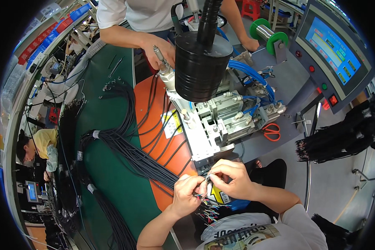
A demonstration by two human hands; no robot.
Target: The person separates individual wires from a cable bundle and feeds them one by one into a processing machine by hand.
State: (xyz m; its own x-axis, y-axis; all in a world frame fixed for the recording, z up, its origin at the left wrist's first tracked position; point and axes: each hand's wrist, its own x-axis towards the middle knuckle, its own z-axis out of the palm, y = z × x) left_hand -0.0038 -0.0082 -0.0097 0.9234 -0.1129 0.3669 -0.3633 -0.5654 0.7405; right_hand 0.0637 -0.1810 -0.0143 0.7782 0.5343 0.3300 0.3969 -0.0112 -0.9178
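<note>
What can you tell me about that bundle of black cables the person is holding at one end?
The bundle of black cables looks like thin, rubber-sheathed wires gathered side by side, bound with pale tape bands near its far end. It lies slack across the green table and the orange mat, curving toward the person. At the near end the sheaths are stripped, and fine coloured wires fan out. The left hand and right hand pinch one cable's tip between them.
</note>
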